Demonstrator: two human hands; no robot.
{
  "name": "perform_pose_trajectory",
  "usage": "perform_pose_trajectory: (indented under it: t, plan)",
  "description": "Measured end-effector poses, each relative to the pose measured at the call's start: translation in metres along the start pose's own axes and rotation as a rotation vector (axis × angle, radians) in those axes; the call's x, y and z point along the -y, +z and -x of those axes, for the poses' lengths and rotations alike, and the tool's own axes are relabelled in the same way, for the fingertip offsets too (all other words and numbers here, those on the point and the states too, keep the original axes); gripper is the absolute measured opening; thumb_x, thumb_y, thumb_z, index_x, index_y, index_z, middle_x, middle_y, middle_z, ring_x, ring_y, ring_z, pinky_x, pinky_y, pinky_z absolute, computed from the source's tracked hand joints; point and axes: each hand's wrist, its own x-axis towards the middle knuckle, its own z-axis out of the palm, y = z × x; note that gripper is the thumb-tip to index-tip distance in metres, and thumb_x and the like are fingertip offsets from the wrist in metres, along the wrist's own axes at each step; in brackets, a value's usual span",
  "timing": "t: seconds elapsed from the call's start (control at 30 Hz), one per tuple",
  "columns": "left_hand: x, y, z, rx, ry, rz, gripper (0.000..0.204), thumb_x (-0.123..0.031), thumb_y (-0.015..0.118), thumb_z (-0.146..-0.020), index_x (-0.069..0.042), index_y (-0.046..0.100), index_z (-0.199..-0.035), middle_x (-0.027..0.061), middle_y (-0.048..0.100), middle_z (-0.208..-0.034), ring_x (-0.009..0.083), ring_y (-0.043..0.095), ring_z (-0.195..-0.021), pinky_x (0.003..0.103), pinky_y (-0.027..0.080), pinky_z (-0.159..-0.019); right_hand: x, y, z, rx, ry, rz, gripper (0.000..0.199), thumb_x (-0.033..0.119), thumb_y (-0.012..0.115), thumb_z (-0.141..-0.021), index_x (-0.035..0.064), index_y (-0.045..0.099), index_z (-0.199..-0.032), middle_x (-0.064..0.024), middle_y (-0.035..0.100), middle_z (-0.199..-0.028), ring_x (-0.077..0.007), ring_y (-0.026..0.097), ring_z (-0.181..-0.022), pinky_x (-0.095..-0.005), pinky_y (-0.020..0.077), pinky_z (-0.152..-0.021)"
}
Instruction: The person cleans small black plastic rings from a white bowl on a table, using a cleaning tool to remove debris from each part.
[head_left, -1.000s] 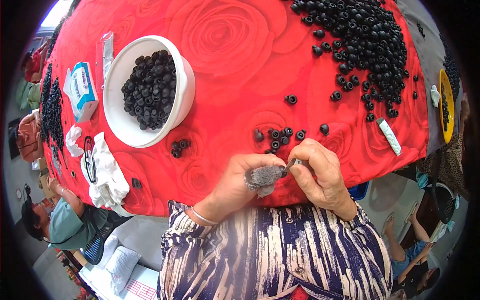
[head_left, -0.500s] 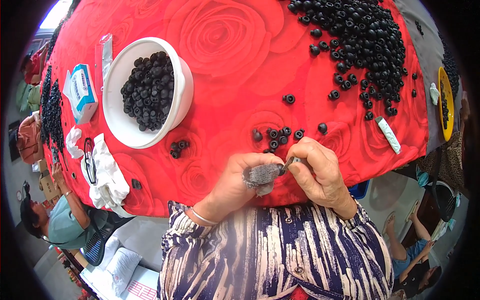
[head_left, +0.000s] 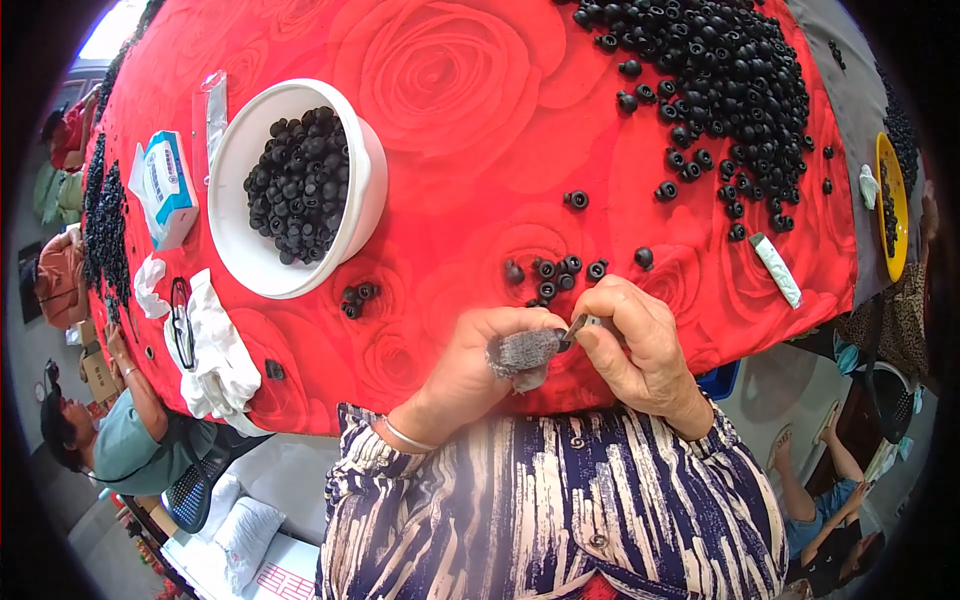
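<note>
Closest in, the left hand (head_left: 462, 368) is nearly closed, pinching a small black piece (head_left: 565, 339) that its digits largely hide. A grey knitted cover (head_left: 523, 352) wraps 1 digit of it. Facing it, the right hand (head_left: 642, 355) is curled, with thumb and forefinger gripping a small flat blade (head_left: 577, 327). The blade's tip is at the black piece; whether they touch I cannot tell. Both hands are above the near edge of the red-clothed counter (head_left: 440, 235).

Just beyond them lies a small cluster of round black parts (head_left: 560, 281), with 1 loose black part (head_left: 643, 259) to its right. Off to the left, a pair of dark-framed glasses (head_left: 181, 325) rests on a white cloth (head_left: 217, 360). Farther right is a pale narrow packet (head_left: 777, 270).

Farther out on the left, a white bowl (head_left: 371, 180) holds many black parts, and a blue-and-white tissue box (head_left: 170, 195) stands left of it. At the far right, a large heap of black parts (head_left: 735, 110) spreads over the cloth, with a yellow tray (head_left: 902, 215) near the right edge.
</note>
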Motion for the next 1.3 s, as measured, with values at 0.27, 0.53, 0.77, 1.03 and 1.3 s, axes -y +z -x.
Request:
perform_pose_trajectory:
  t: [0.27,0.53,0.77,1.03,1.3]
  plan:
    - [0.0,0.0,0.0,-0.001,0.002,0.001,0.019,-0.013,0.057,-0.089,0.001,0.063,-0.102,0.0005,0.057,-0.082,0.0067,0.051,-0.063,0.019,0.038,-0.054,-0.001,-0.001,0.0,0.012,-0.015,0.007,0.015,0.0,0.062,-0.077,0.0006,0.053,-0.089,-0.0117,0.053,-0.073,-0.0286,0.053,-0.064,-0.0358,0.0421,-0.057]
    - [-0.001,0.003,0.001,-0.035,-0.011,-0.001,0.018,-0.012,0.058,-0.089,0.0,0.063,-0.102,0.0003,0.058,-0.082,0.0064,0.051,-0.063,0.019,0.038,-0.053,-0.002,0.0,0.0,-0.001,-0.024,0.009,0.016,0.0,0.063,-0.077,0.0009,0.053,-0.09,-0.0113,0.052,-0.072,-0.0284,0.053,-0.064,-0.0358,0.0418,-0.057]
    - [0.001,0.0,-0.001,-0.006,-0.003,-0.005,0.018,-0.011,0.058,-0.089,0.0,0.063,-0.102,-0.0004,0.058,-0.082,0.0057,0.05,-0.063,0.019,0.038,-0.054,-0.003,-0.001,0.0,0.001,-0.041,0.033,0.017,0.001,0.064,-0.076,0.0011,0.054,-0.09,-0.0112,0.052,-0.072,-0.0285,0.053,-0.064,-0.0364,0.0424,-0.057]
    - [-0.004,0.003,-0.004,-0.072,0.016,-0.061,0.016,-0.009,0.058,-0.088,0.001,0.064,-0.099,0.0001,0.058,-0.081,0.0057,0.049,-0.063,0.019,0.037,-0.054,0.002,-0.007,0.001,0.139,-0.1,0.062,0.014,0.001,0.065,-0.075,0.0008,0.056,-0.085,-0.0106,0.052,-0.072,-0.0278,0.052,-0.062,-0.0358,0.0426,-0.057]
    - [-0.001,-0.004,-0.004,-0.028,0.02,0.056,0.017,-0.01,0.057,-0.089,-0.001,0.064,-0.101,0.0008,0.058,-0.076,0.007,0.046,-0.057,0.02,0.034,-0.05,0.004,-0.008,0.001,-0.041,-0.128,0.005,0.026,0.003,0.07,-0.07,0.0001,0.057,-0.093,-0.0095,0.056,-0.076,-0.0248,0.052,-0.061,-0.0342,0.0427,-0.055]
